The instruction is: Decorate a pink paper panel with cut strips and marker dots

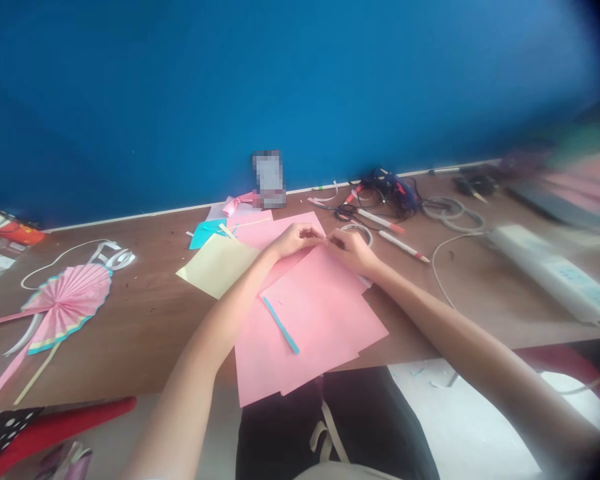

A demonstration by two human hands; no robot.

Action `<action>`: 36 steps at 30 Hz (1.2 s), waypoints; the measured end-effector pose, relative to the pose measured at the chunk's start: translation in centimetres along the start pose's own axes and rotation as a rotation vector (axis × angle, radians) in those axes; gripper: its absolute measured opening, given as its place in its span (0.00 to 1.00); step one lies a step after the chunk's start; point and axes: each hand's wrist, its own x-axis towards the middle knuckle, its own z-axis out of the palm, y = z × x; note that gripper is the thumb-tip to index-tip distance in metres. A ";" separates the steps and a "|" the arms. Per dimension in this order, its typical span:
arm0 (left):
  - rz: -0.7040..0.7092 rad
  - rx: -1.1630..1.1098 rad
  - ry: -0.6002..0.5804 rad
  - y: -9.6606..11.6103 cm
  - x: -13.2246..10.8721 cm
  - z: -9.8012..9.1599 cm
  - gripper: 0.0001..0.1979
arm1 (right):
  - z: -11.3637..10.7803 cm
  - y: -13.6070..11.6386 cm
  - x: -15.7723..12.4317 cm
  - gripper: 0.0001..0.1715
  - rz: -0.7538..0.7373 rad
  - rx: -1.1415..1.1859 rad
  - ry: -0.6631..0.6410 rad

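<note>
My left hand (300, 239) and my right hand (349, 248) meet above the far part of the pink paper sheets (325, 303). The fingertips of both hands are pinched close together. Whatever lies between them is too small and blurred to make out. A narrow blue paper strip (281, 325) rests on the nearer part of the pink sheets. Left of my left hand lies a pale yellow sheet (217, 267), with a piece of turquoise paper (207, 233) behind it.
A pleated pink paper fan (73, 303) lies at the left, near white ribbon. Scissors (343, 212), white pens (404, 246), a roll of tape (359, 232) and cables are at the back right. A power strip (555, 270) sits far right. A phone-like device (269, 179) leans on the blue wall.
</note>
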 end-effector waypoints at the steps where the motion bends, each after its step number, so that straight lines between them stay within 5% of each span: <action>1: 0.001 -0.002 0.005 0.0 0.0 0.0 0.20 | 0.0 0.0 0.0 0.12 0.001 0.005 0.005; 12: 0.056 -0.010 0.054 -0.8 0.1 0.1 0.19 | -0.1 0.0 0.1 0.14 0.040 0.089 0.004; 30: 0.067 0.086 -0.052 -0.2 0.0 0.2 0.16 | 0.0 0.0 0.3 0.09 -0.012 -0.023 -0.053; 36: -0.009 -0.070 0.144 -0.3 0.1 -0.3 0.13 | 0.3 -0.2 0.0 0.09 -0.128 -0.111 -0.124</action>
